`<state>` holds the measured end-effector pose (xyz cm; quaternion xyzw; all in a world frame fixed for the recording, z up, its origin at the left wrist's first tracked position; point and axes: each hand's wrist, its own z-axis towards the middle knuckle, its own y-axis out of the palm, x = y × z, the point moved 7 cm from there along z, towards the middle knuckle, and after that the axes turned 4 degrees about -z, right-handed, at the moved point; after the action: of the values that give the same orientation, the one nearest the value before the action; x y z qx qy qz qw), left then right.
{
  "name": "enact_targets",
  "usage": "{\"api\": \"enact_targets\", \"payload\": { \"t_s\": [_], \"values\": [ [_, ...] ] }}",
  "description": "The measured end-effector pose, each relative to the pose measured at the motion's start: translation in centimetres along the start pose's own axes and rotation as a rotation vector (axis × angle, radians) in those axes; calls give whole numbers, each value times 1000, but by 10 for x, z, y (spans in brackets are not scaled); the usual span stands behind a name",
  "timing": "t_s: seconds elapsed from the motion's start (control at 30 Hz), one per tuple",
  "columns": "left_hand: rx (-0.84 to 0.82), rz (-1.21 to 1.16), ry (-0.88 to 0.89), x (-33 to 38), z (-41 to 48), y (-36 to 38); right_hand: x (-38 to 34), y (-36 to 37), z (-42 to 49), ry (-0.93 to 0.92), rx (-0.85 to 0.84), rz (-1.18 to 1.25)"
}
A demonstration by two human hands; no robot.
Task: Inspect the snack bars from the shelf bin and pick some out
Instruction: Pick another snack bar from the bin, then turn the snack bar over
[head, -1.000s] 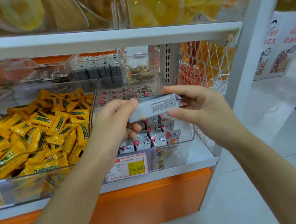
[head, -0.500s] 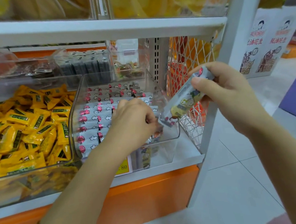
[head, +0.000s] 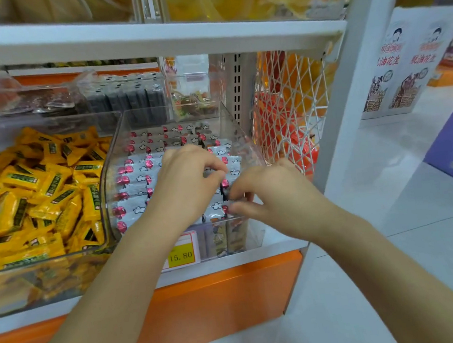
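Both my hands are in the clear bin (head: pixel 239 131): left hand (head: pixel 187 181) curled among silver snack bars (head: pixel 134 181), right hand (head: pixel 272 191) pinching one; yellow candies (head: pixel 34 191) just beside.

Snack bars (head: pixel 136 178) lay in the clear bin (head: pixel 232 131) on the shelf (head: pixel 229 260), with both hands, left hand (head: pixel 184 181) and right hand (head: pixel 272 194), inside over its front right part, the wrapped-candy bin (head: pixel 34 264) immediately left, and a mesh basket (head: pixel 293 102) right.
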<state>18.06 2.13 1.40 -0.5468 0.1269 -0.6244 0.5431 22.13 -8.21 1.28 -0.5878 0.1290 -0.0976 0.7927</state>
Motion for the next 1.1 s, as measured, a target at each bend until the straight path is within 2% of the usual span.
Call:
{"api": "enact_targets", "payload": {
  "t_s": [0.1,0.2,0.3,0.5,0.63,0.73,0.87,0.97,1.03,1.1],
  "values": [
    [17,1,-6,-4,-3,-6,3,-2,0,-21,-64,54],
    [7,-16,-1,-2,-7,-8,9,-16,4,-6,69,108],
    [-9,-32,-7,-1,-10,-9,17,-25,13,46,202,57],
    [8,-77,-6,-4,-15,-16,16,-13,26,25,54,-125],
    [13,-74,-2,-6,-17,-17,14,-10,30,18,31,-173],
    [44,-84,-19,-8,-18,-21,17,-22,29,57,152,7],
    [90,-180,-45,-9,-18,-24,35,-45,18,212,450,382],
    [79,-227,-40,-8,-18,-21,43,-55,6,300,644,477],
    [65,-227,-39,-8,-18,-19,47,-56,3,338,697,569],
    [59,-227,-44,-9,-18,-18,50,-51,3,370,671,579]
  ]
}}
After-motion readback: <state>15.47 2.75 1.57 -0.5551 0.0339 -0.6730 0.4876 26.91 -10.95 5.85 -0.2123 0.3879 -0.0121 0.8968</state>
